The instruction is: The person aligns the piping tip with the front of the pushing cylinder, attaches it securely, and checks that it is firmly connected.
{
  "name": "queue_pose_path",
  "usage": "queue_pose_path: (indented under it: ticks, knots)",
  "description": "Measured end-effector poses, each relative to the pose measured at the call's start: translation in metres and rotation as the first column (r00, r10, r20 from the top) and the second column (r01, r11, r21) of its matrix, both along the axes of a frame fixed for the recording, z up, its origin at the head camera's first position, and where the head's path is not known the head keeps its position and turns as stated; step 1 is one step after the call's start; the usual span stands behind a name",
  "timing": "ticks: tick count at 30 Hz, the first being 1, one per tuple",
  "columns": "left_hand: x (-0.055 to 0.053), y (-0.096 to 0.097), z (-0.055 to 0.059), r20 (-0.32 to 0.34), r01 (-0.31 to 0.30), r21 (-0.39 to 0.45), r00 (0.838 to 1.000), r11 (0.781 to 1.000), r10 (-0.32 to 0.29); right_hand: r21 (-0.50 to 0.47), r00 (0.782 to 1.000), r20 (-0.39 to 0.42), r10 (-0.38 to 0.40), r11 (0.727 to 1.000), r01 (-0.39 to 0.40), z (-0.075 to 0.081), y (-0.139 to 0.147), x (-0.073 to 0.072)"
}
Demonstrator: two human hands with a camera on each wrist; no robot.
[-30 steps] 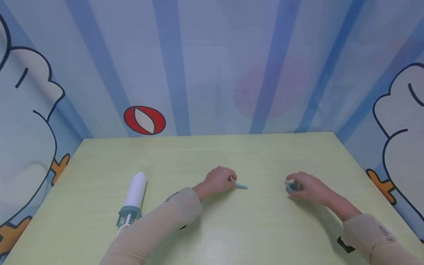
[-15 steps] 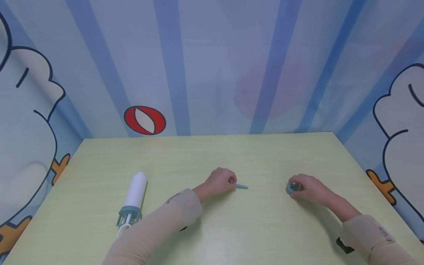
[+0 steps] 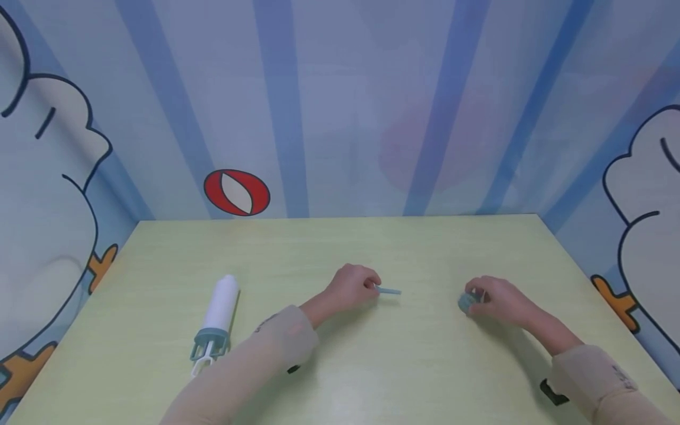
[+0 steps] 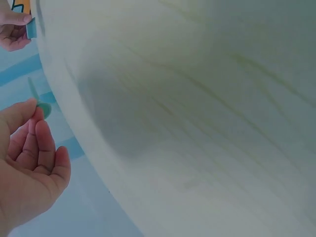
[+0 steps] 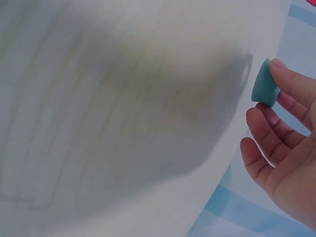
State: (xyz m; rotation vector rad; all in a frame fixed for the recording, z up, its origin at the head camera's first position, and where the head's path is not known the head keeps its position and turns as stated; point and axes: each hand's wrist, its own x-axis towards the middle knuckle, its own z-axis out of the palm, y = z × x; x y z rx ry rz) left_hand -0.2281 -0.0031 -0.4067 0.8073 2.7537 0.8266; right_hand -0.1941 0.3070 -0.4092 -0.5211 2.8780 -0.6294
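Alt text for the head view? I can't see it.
A person's left hand pinches a slim teal piece; the right hand holds a short teal piece, both over a pale table. A white and teal tube lies at picture left.

small teal piece [image 5: 264, 85] in the right grip [image 5: 295, 157], pale shadowed tabletop [image 5: 98, 123] alongside

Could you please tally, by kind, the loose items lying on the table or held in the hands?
White tube with blue-green collar, lying on the table: 1
Thin blue-green piece, in the left hand: 1
Short, wide blue-green piece, in the right hand: 1
Total: 3
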Motion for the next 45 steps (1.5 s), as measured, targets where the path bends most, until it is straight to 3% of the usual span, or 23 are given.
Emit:
queue_pose_path:
  ticks: [6, 12, 17, 33, 45]
  knots:
    - [-0.003, -0.008, 0.000, 0.062, -0.050, 0.063, 0.997, 0.997, 0.046, -0.059, 1.000, -0.018, 0.002, 0.998, -0.003, 0.007, -0.003, 0.000]
    - [-0.002, -0.013, 0.002, 0.082, -0.066, 0.116, 0.995, 0.991, 0.056, -0.194, 0.998, -0.053, -0.039, 0.981, 0.028, 0.009, -0.009, 0.002]
    - [0.000, -0.015, 0.001, 0.062, -0.058, 0.142, 0.997, 0.988, 0.050, -0.296, 0.996, -0.063, -0.061, 0.954, 0.040, 0.011, -0.017, 0.005]
    - [0.012, -0.014, -0.002, 0.079, -0.058, 0.248, 0.996, 0.967, 0.039, -0.516, 0.996, 0.037, -0.080, 0.852, 0.088, 0.010, -0.047, 0.008]
    - [0.022, -0.011, 0.001, 0.091, -0.059, 0.301, 0.995, 0.952, 0.033, -0.561, 1.000, -0.020, -0.002, 0.828, -0.009, 0.010, -0.071, 0.009]
